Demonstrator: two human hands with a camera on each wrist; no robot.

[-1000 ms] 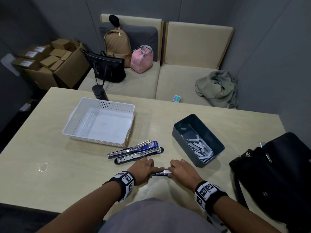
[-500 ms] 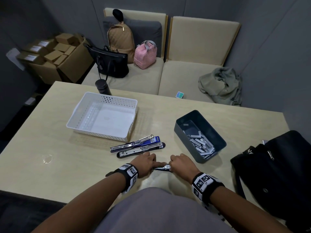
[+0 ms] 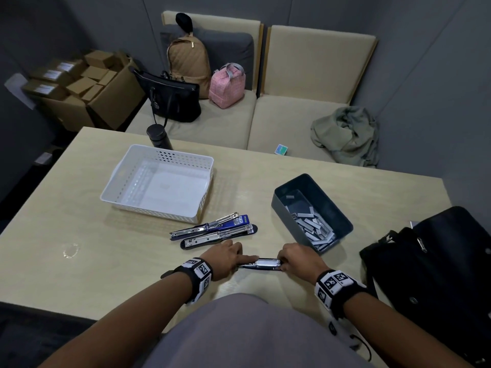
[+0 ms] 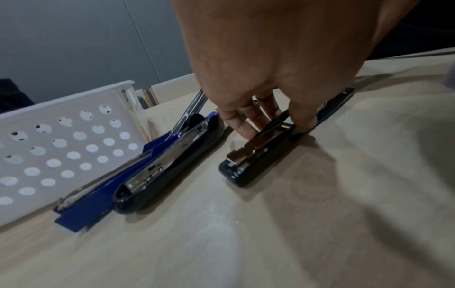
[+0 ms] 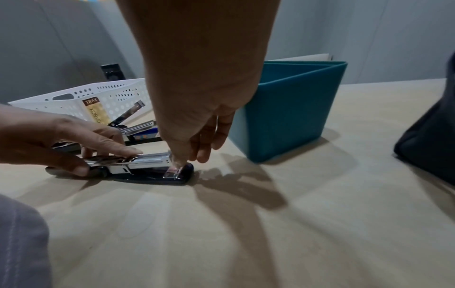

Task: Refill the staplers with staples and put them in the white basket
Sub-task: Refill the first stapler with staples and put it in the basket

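Note:
A dark stapler lies flat near the table's front edge, its silver magazine facing up. My left hand grips its rear end, thumb on the near side and forefinger on top. My right hand pinches the front end with its fingertips. Two more staplers lie flipped open just beyond, one dark and one blue. The white basket stands empty behind them. A dark teal bin at the right holds several staple strips.
A black bag sits on the table's right side, close to my right arm. A black bottle stands behind the basket at the far edge. Beyond the table are a sofa with bags and cardboard boxes on the floor.
Both hands stay on the same stapler in the same spot. Only the head view has shifted a little.

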